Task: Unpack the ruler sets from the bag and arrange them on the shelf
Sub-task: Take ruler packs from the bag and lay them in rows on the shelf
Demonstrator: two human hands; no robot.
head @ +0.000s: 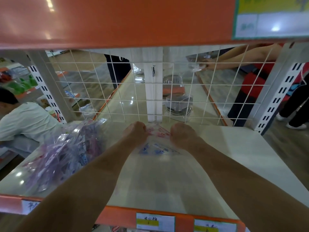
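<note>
Head view is showing both bare arms reaching deep onto the white shelf (225, 156), and I'm seeing the left hand (134, 131) and the right hand (182, 133) sitting close together near the back. Both hands are curling their fingers tight, fist-like, and pinching the far end of a clear ruler set packet (158, 146) between them. The packet is carrying pink print near the hands and blue print nearer the camera, and it's lying on the shelf surface about mid-width, just in front of the wire mesh back panel (103, 84). Motion blur is hiding the fingertips, so I'm not calling exactly where each finger is landing. A pile of ruler sets (63, 153) in purple-printed clear sleeves is lying on the left part of the same shelf, beside the left forearm and apart from the held packet. An orange upper shelf (117, 20) is hanging overhead with a yellow sign (270, 15) at its right end. Price labels (155, 221) are sitting along the orange front edge below the arms. Through the mesh I'm seeing another person's arm (234, 59) reaching in at upper right, and a person in a pale shirt (25, 121) is crouching at far left.
</note>
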